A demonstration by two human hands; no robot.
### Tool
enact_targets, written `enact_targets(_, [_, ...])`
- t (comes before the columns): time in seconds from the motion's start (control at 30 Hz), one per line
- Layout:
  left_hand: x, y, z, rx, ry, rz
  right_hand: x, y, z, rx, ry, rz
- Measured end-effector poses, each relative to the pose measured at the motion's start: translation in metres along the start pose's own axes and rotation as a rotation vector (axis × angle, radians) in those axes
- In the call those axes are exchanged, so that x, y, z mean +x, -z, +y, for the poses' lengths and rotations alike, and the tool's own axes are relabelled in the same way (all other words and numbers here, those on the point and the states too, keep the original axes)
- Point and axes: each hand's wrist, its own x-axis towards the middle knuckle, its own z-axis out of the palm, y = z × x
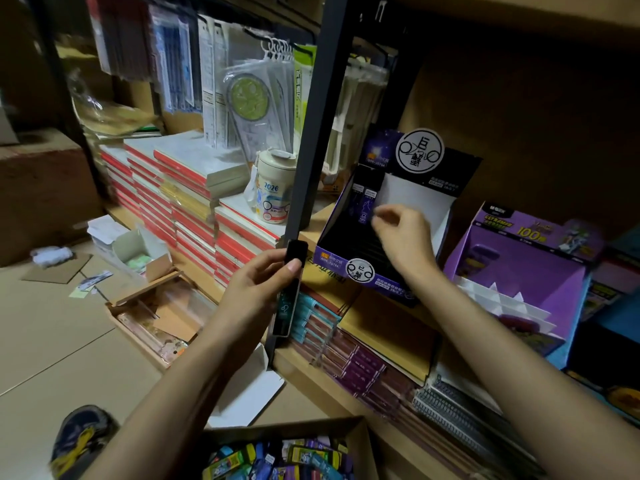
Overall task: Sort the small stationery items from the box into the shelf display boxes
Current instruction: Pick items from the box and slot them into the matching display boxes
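Placement looks to be the step in hand: the right hand (pixel 401 237) reaches into the dark display box (pixel 346 268) on the shelf (pixel 311 368), fingers drawn together beside the standing cases (pixel 363 202) at its left rear. Motion blur hides whether they pinch a case or only nudge it, so I cannot tell. The left hand (pixel 263 285) is clamped round the held cases (pixel 291 289), thumb across the top, just in front of the black shelf post (pixel 311 133). To do this well, I would set each case upright and flush against its neighbour. The row should be filled from the left wall across, printed faces forward, so that nothing leans or slides down the sloped floor of the box. The left hand should feed one case at a time, not the whole bunch. The cases are slim, flat, hard-edged rectangles, probably glossy plastic, so they are likely to slip against each other. The dark display box is thin printed card with a tall back panel and a low front lip. A plain white card insert (pixel 412 195) lines its back and would flex if pushed. The purple display box (pixel 519 271) beside it is similar folded card. Below, the brown cardboard box (pixel 360 431) holds the loose packets (pixel 277 459) in yellow, blue and purple, heaped at all angles and not yet sorted.
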Motion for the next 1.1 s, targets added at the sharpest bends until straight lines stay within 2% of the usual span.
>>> enact_targets(0.1, [-0.005, -0.005, 0.005, 0.009, -0.014, -0.049, -0.054, 0.006, -0.015, 0.229, 0.076, -0.311])
enact_targets(0.17, [-0.009, -0.011, 0.007, 0.036, -0.042, -0.07, -0.081, 0.008, -0.024, 0.35, 0.09, -0.426])
enact_targets(0.27, [-0.013, -0.016, 0.008, 0.099, -0.066, -0.075, -0.099, 0.01, -0.03, 0.448, 0.067, -0.422])
enact_targets(0.4, [-0.01, -0.026, 0.011, 0.16, -0.101, -0.065, -0.098, 0.017, -0.028, 0.567, -0.098, -0.427])
enact_targets(0.5, [-0.001, -0.041, 0.017, 0.145, -0.108, -0.056, -0.092, 0.022, -0.023, 0.623, -0.105, -0.445])
enact_targets(0.6, [0.012, -0.055, 0.027, 0.248, -0.187, -0.067, -0.075, 0.035, -0.022, 0.588, -0.059, -0.374])
enact_targets(0.73, [0.04, -0.057, 0.031, 0.527, -0.318, 0.047, -0.018, 0.055, -0.023, 0.538, -0.044, 0.029])
enact_targets(0.8, [0.053, -0.051, 0.021, 0.668, -0.301, 0.063, 0.008, 0.055, -0.021, 0.393, -0.001, 0.184])
enact_targets(0.93, [0.065, -0.045, -0.004, 0.736, -0.24, 0.014, 0.03, 0.031, -0.006, 0.161, 0.083, 0.28])
enact_targets(1.03, [0.07, -0.048, -0.014, 0.692, -0.295, -0.014, 0.035, 0.017, 0.007, 0.092, 0.106, 0.273])
enact_targets(1.1, [0.071, -0.045, -0.019, 0.658, -0.251, -0.049, 0.038, 0.013, 0.013, 0.09, 0.104, 0.254])
